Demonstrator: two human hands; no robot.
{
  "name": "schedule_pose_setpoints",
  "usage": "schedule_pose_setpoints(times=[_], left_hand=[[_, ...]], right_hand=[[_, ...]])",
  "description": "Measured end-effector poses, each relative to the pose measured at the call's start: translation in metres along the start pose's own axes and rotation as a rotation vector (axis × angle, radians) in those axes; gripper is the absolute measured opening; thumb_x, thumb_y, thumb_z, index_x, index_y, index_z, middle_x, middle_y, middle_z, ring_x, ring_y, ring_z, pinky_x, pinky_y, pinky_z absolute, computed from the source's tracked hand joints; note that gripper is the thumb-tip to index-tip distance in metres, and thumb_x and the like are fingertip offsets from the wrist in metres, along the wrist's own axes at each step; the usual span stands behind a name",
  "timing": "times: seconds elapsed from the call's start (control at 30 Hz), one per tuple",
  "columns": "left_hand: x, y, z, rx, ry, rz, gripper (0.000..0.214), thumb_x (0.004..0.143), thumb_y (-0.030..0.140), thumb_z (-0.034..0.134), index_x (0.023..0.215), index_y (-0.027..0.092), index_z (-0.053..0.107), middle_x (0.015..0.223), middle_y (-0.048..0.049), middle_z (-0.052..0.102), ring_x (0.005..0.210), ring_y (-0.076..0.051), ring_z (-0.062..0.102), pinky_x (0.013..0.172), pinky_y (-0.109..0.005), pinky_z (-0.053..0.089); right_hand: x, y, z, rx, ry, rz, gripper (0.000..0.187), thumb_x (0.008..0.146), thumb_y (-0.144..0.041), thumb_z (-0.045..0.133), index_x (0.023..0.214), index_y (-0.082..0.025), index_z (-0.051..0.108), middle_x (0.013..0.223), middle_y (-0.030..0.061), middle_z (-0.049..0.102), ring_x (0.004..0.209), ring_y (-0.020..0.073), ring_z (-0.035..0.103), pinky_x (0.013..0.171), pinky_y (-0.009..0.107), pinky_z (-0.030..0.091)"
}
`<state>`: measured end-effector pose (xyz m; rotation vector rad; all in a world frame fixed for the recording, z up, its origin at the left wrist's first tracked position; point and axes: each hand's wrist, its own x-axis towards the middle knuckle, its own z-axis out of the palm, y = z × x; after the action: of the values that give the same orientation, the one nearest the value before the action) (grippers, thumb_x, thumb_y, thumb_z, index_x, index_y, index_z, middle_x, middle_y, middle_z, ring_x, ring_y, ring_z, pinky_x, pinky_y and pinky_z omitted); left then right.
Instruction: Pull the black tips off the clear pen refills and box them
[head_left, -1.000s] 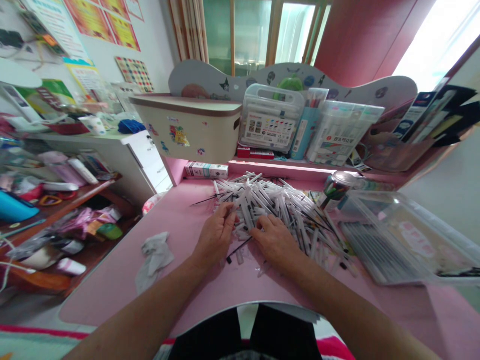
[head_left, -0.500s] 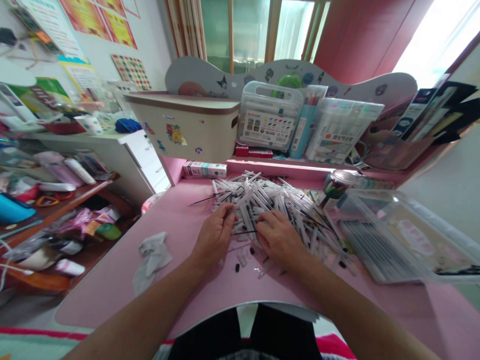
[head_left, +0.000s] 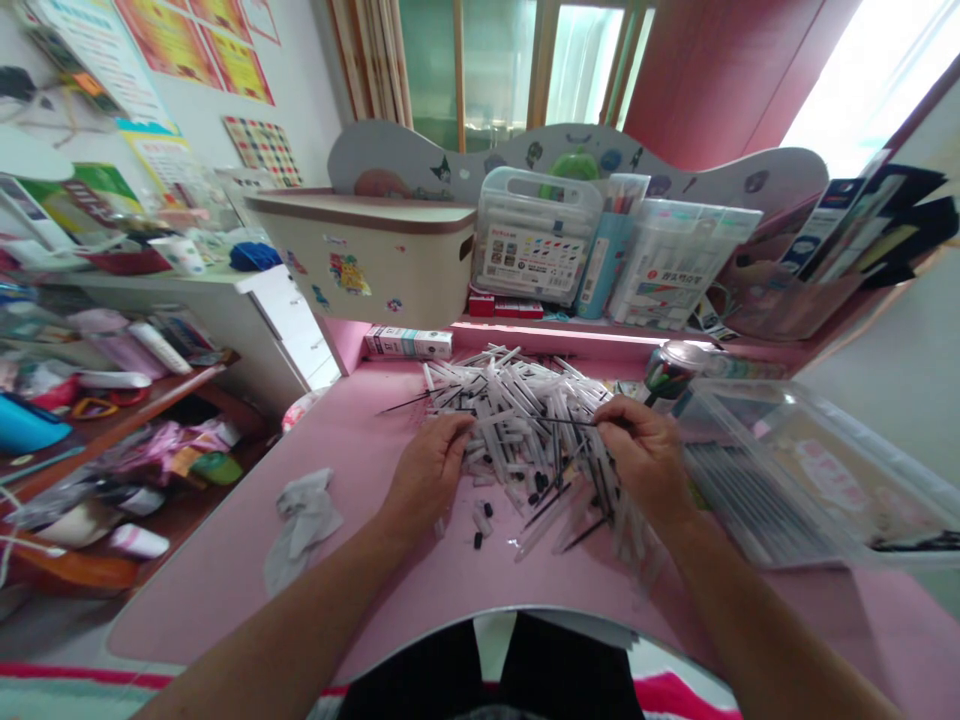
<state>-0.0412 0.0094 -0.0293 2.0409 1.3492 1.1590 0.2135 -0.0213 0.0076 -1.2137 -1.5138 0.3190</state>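
Observation:
Fingertips pinched, my right hand (head_left: 646,455) holds a thin dark pen refill (head_left: 562,420) that points left over the pile. My left hand (head_left: 429,468) is closed at the pile's left edge, thumb against fingers; what they hold, if anything, I cannot make out. Between and behind the hands lies a heap of translucent white pen barrels (head_left: 517,385), mixed with dark refills. Small black caps (head_left: 478,541) and loose clear pieces lie on the pink table (head_left: 360,600) in front of the heap.
An open clear plastic case (head_left: 825,480) with rows of grey pens stands right. Crumpled tissue (head_left: 304,515) lies left. A can of pens (head_left: 675,368) stands behind the heap. The shelf above holds a lidded cream bin (head_left: 375,265) and marker cases (head_left: 536,245).
My right hand has moved right and slightly up, away from my left hand, with the dark refill in its fingers. This uncovers the front of the heap. My left hand has hardly moved.

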Motion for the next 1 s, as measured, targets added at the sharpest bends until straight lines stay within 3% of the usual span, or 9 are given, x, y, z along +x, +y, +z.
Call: schedule_pose_setpoints(times=[0.27,0.73,1.0], left_hand=[[0.000,0.005,-0.002,0.029,-0.014,0.043,0.024,0.090,0.021,0.050,0.104,0.020,0.069,0.101,-0.0079,0.073,0.098,-0.024,0.065,0.092,-0.041,0.051],[0.000,0.001,-0.005,0.122,-0.057,0.174,0.024,0.093,0.021,0.050,0.102,0.020,0.073,0.100,-0.0081,0.075,0.095,-0.024,0.065,0.091,-0.038,0.050],[-0.003,0.003,-0.004,0.167,-0.061,0.219,0.027,0.090,0.015,0.052,0.103,0.020,0.074,0.101,-0.0079,0.076,0.097,-0.023,0.066,0.091,-0.037,0.051]], right_hand=[[0.005,0.003,-0.008,-0.037,0.054,0.016,0.011,0.072,-0.019,0.052,0.064,-0.020,0.059,0.060,-0.0024,0.054,0.058,0.0133,0.049,0.057,0.026,0.037],[0.003,-0.003,-0.005,-0.119,-0.105,-0.042,0.013,0.069,-0.016,0.047,0.062,-0.019,0.058,0.056,-0.0032,0.052,0.054,0.0118,0.047,0.054,0.024,0.035],[-0.005,-0.003,0.005,-0.029,-0.201,0.093,0.010,0.072,-0.018,0.048,0.068,-0.019,0.058,0.060,-0.0024,0.050,0.058,0.0126,0.046,0.057,0.026,0.037]])
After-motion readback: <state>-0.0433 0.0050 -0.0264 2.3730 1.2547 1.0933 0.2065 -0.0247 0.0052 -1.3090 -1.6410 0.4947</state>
